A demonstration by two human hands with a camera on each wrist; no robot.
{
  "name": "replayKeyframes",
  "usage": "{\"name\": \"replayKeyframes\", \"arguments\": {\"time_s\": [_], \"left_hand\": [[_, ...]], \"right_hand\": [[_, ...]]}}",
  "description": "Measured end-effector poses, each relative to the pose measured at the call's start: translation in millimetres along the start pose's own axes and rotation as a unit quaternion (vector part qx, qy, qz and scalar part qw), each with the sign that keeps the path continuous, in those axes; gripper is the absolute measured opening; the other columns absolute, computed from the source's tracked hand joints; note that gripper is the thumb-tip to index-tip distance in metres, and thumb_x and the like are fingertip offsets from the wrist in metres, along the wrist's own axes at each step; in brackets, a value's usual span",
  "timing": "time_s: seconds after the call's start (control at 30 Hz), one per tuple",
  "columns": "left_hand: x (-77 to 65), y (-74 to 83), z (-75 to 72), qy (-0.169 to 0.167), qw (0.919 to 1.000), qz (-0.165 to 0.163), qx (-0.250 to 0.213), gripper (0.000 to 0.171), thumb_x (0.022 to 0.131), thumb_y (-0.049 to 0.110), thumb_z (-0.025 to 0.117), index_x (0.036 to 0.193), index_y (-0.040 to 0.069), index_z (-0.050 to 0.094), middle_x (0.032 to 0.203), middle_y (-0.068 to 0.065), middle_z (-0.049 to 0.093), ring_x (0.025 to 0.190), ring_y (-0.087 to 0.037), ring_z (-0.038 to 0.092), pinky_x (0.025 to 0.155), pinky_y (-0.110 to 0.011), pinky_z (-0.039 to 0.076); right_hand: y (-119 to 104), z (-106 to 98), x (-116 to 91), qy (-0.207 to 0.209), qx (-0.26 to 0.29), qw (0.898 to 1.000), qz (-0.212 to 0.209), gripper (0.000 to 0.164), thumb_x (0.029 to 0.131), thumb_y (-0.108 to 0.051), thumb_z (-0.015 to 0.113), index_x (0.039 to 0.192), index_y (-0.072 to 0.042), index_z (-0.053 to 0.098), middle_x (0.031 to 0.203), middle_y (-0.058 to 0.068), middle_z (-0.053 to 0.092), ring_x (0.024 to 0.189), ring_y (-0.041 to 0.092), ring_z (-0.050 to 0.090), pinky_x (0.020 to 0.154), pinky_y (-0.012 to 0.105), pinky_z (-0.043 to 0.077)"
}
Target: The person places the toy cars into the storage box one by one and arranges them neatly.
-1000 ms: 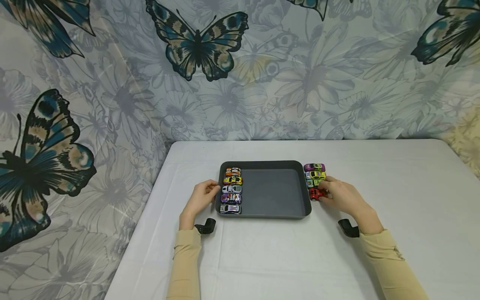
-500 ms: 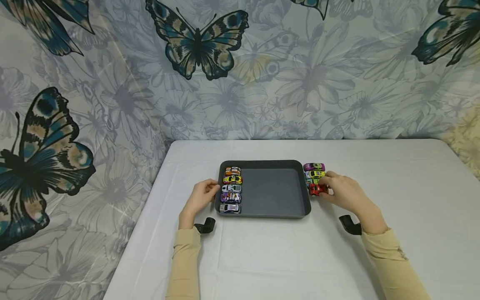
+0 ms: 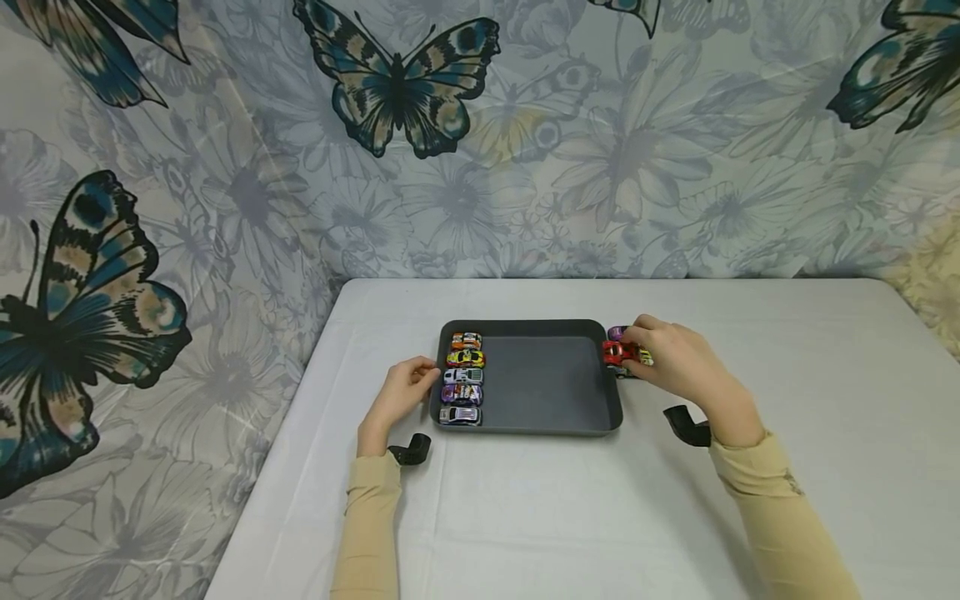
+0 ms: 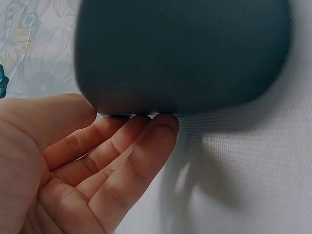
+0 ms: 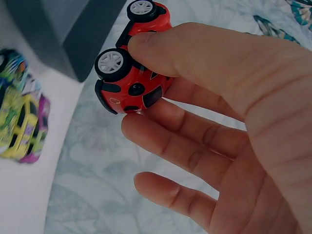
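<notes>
Nearest the viewer, two beige sleeves (image 3: 369, 525) reach forward over the white tablecloth (image 3: 555, 517), a black wrist-worn device (image 3: 410, 451) beside the left cuff. The left hand (image 3: 405, 387) rests its fingertips against the outer left wall of a dark grey rectangular tray with rounded corners (image 3: 551, 383); its fingers are loosely bent, with no firm grip evident. The right hand (image 3: 678, 362) pinches a glossy red toy car with white-spoked wheels (image 3: 612, 353) between thumb and fingers, its lower fingers spread apart. Over the last second the red car has risen from the near end of the row outside the tray and shifted farther off and leftward; it now appears held clear of the cloth, overlapping the tray's right rim in the head view. Assessment: the pick-up is complete, the set-down not yet done. Five small toy cars in a column (image 3: 462, 377) lie unchanged along the tray's left side. Beyond the right rim, a yellow toy car (image 3: 645, 357) and, farther, a purple toy car (image 3: 617, 332) are partly hidden. Behind hangs a butterfly-print fabric (image 3: 465, 208).
</notes>
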State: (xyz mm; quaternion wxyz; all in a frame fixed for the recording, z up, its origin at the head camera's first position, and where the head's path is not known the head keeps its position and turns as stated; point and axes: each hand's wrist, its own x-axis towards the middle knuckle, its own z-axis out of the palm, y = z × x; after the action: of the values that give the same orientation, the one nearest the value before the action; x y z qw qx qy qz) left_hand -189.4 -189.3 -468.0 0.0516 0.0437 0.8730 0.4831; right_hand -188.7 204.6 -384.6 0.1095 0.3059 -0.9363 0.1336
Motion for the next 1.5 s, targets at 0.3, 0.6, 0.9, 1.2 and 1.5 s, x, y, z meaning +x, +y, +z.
{"name": "replayKeyframes", "arguments": {"time_s": [0.3,0.6,0.9,1.2,1.5], "left_hand": [[-0.1,-0.8,0.8,0.006,1.0000,0.004,0.003,0.023,0.093,0.013,0.057,0.108,-0.003,0.062,0.087,-0.011,0.063,0.069,-0.016,0.060,0.060,-0.028,0.051],[-0.4,0.1,0.7,0.004,1.0000,0.000,0.001,0.023,0.093,0.013,0.057,0.109,-0.003,0.062,0.087,-0.010,0.063,0.068,-0.015,0.059,0.060,-0.028,0.051],[0.9,-1.7,1.3,0.006,1.0000,0.001,-0.001,0.022,0.093,0.013,0.057,0.108,-0.003,0.062,0.085,-0.009,0.063,0.065,-0.014,0.058,0.059,-0.027,0.051],[-0.2,0.2,-0.5,0.004,0.9999,0.010,0.002,0.022,0.093,0.012,0.057,0.108,-0.004,0.062,0.085,-0.009,0.062,0.063,-0.013,0.058,0.058,-0.027,0.050],[-0.1,-1.1,-0.2,0.004,0.9999,0.010,0.000,0.022,0.093,0.012,0.057,0.107,-0.003,0.062,0.085,-0.009,0.063,0.065,-0.014,0.059,0.058,-0.027,0.051]], "right_hand": [[-12.3,8.3,27.8,-0.020,0.011,1.000,-0.009,0.022,0.073,-0.010,0.078,0.091,-0.004,0.068,0.083,0.003,0.056,0.057,0.010,0.047,0.052,0.028,0.041],[-17.9,38.3,58.9,-0.041,0.042,0.998,-0.018,0.021,0.075,-0.012,0.077,0.093,-0.006,0.068,0.084,0.004,0.055,0.062,0.012,0.048,0.054,0.029,0.042],[-21.4,61.0,79.4,-0.059,0.062,0.996,-0.018,0.019,0.075,-0.014,0.077,0.091,-0.009,0.068,0.084,0.002,0.055,0.066,0.012,0.050,0.057,0.030,0.044],[-32.1,69.7,96.5,-0.071,0.064,0.995,-0.024,0.019,0.077,-0.016,0.076,0.092,-0.008,0.068,0.083,0.003,0.054,0.067,0.013,0.050,0.057,0.030,0.044],[-39.1,82.7,108.4,-0.083,0.055,0.995,-0.018,0.019,0.077,-0.017,0.076,0.092,-0.008,0.068,0.081,0.002,0.053,0.065,0.014,0.048,0.055,0.030,0.042]]}}
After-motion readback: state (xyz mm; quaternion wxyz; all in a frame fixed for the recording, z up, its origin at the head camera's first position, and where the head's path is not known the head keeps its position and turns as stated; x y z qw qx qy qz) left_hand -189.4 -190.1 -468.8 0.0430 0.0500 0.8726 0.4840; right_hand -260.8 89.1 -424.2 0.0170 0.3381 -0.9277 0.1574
